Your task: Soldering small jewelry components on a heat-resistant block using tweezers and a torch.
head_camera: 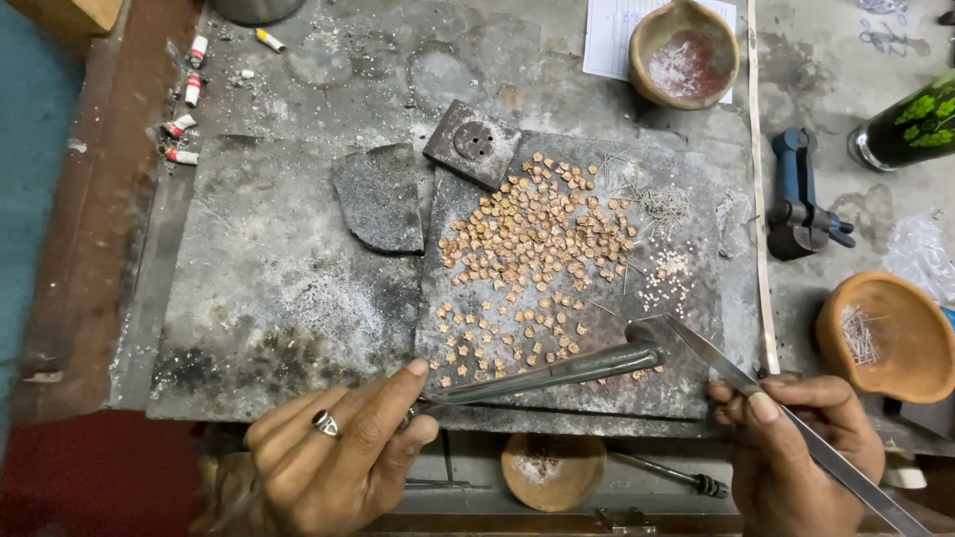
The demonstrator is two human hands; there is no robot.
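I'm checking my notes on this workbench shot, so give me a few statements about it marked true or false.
1. The left hand holds a grey metal tool whose tip reaches over the slab. True.
2. The right hand is empty. False: it holds long flat tweezers.
3. The small star-shaped copper pieces are heaped in a clay bowl. False: they lie spread on the dark slab.
4. A ring sits on a finger of the left hand. True.
5. A blue tool lies to the right of the slab. True.
6. The clay bowl at the right edge is turned upside down. False: it is upright, with thin wire bits inside.
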